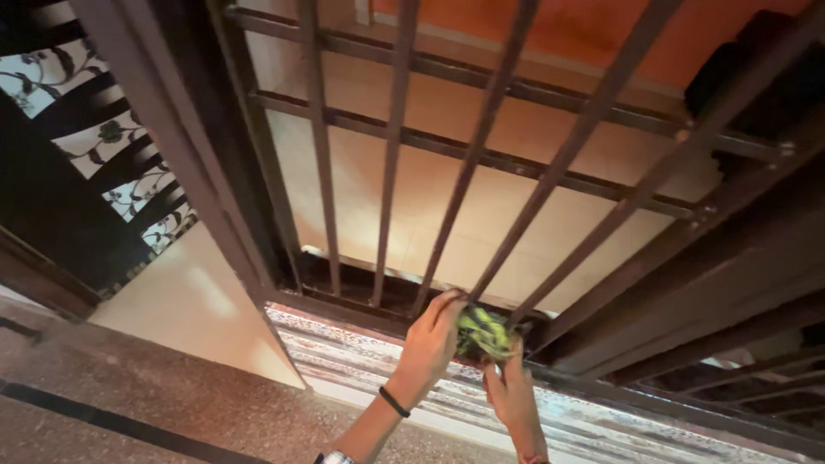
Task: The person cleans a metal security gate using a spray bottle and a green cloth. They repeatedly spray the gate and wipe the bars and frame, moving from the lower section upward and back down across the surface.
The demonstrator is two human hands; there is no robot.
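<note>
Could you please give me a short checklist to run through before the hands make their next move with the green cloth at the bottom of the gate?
1. Left hand on the green cloth: ok, its fingers lie over the cloth.
2. Right hand on the cloth: ok, it grips from below.
3. Cloth against the metal gate: ok, it sits at the foot of a bar, on the bottom rail.
4. Fingers clear of gaps between bars: cannot tell, the cloth hides them.
5. Dirt left on the rail: cannot tell, too dark.
</note>
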